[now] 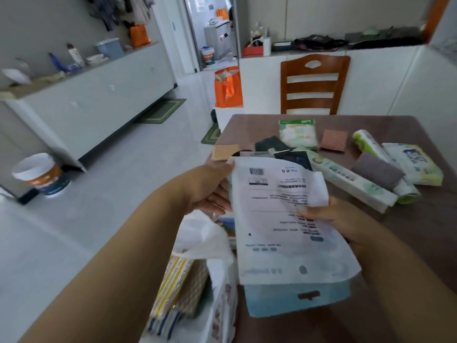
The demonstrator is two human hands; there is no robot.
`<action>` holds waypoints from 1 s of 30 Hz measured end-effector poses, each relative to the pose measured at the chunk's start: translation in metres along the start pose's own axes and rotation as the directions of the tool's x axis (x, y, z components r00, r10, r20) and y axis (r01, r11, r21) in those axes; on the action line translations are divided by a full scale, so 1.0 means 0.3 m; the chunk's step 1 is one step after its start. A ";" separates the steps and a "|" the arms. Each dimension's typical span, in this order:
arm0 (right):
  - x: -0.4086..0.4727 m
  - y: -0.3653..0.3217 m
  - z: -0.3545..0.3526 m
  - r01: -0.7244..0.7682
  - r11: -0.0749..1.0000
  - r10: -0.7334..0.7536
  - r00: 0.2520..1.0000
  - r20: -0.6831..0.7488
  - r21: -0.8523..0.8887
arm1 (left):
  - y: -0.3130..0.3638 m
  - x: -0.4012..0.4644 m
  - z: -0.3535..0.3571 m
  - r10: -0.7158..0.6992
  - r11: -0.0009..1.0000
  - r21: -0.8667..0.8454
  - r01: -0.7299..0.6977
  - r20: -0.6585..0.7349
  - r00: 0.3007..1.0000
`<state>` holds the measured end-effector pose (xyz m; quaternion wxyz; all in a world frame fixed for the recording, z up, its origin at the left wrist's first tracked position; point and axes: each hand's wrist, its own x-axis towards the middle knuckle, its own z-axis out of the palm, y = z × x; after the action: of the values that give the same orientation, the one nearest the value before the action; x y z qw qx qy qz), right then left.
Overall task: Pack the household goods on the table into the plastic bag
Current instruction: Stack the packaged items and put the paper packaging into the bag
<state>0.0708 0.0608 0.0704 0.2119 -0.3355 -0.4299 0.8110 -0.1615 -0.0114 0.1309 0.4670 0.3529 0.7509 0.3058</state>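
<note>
Both hands grasp one flat white printed packet (pixel 279 219): left hand (pixel 210 191) pinching its top edge, right hand (pixel 329 216) its side. It hangs above the plastic bag (pixel 210 243) beside the counter (pixel 420 231).

The flat white package (pixel 279 219) is showing a barcode near its upper corner and several lines of printed text, upside down and too blurred to read. Print on the long green-and-white box (pixel 351 180) and the wipes pack (pixel 415 164) is likewise proving illegible. No brand or number is reading clearly.
</note>
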 end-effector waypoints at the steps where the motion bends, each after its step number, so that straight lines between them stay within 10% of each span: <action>1: -0.015 0.016 0.029 -0.017 1.000 0.017 1.000 0.012 -0.017 | -0.031 -0.036 -0.024 -0.006 1.000 0.016 0.006 -0.023 1.000; 14: -0.031 0.193 0.380 -0.065 0.799 0.262 0.933 0.249 -0.598 | -0.488 -0.179 -0.373 -0.021 0.643 0.639 0.422 -0.537 0.843; 21: 0.067 0.224 0.384 -0.120 0.694 0.004 0.987 -0.162 -0.710 | -0.638 -0.247 -0.344 -0.307 0.730 0.515 0.450 -0.340 0.889; 30: 0.076 0.313 0.559 -0.230 0.587 0.452 0.889 0.078 -0.776 | -0.634 -0.253 -0.375 0.027 0.800 0.536 0.269 -0.480 0.877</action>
<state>-0.0718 -0.0686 0.0512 -0.1662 -0.3563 -0.6755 0.6238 -0.2872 -0.1953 0.0601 0.1604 0.3457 0.9189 0.1024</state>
